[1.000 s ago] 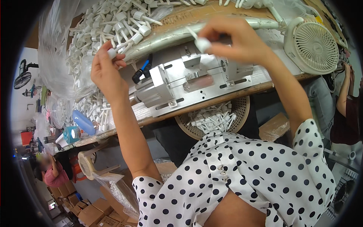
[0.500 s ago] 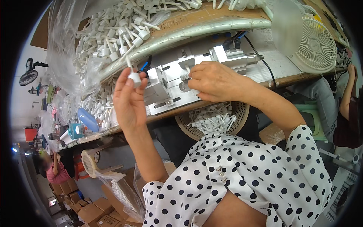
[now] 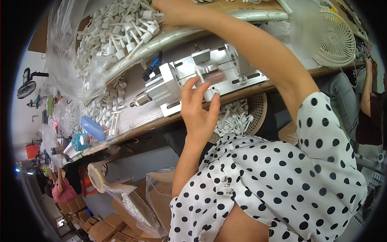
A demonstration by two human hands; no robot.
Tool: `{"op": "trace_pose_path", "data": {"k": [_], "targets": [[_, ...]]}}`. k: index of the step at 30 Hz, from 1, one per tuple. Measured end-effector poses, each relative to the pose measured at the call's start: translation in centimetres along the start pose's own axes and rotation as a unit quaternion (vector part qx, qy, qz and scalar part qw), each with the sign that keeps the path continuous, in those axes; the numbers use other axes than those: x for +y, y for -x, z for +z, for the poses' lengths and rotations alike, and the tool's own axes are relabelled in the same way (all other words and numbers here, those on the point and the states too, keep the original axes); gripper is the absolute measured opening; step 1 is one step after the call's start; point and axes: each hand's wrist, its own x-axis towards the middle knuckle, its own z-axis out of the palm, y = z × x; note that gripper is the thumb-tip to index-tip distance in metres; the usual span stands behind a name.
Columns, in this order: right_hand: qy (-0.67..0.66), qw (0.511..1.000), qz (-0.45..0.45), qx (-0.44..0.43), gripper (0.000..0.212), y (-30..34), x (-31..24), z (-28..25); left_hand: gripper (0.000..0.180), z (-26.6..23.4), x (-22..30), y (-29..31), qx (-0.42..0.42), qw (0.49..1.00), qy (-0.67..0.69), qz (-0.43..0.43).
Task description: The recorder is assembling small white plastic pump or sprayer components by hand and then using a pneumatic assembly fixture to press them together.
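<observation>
My left hand (image 3: pixel 197 107) is closed on a white cap with a thin stem (image 3: pixel 209 93), fingers pinching the cap while the stem points up and away. It hovers at the near edge of a silver metal clamping fixture (image 3: pixel 171 76) on the bench. On that fixture, just past my fingers, lies a pinkish cylinder (image 3: pixel 216 76). My right hand (image 3: pixel 175 13) stretches across the fixture to the heap of white stemmed caps (image 3: pixel 121 30) at the far left. The upper edge of the picture cuts off its fingers, so its grip is not readable.
A round beige basket (image 3: pixel 259 115) of similar white caps sits below the bench edge. A padded pale rim (image 3: pixel 258 16) borders the heap. At the far right stands a white fan (image 3: pixel 334 38). A blue object (image 3: pixel 92 128) and a teal roll (image 3: pixel 80 141) lie left.
My right hand has left the fixture and swung far left to the heap. My left hand has moved right and down, before the fixture, still with a white stemmed cap.
</observation>
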Motion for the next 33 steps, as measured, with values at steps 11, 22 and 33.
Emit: {"op": "trace_pose_path", "data": {"k": [11,22,33], "targets": [[0.044,0.994,-0.001,-0.096,0.032,7.2,3.6,-7.2,0.026,1.5,0.3,-1.8,-0.052,0.990,-0.106,0.074],[-0.172,0.972,-0.146,0.071,0.012,16.6,0.8,-7.3,0.027,-4.1,-1.0,-10.2,0.060,0.989,-0.133,-0.029],[-0.100,0.961,-0.256,-0.039,0.018,17.7,-1.9,-2.9,0.033,-6.5,-4.6,-17.0,-0.050,0.905,-0.414,-0.082]]}}
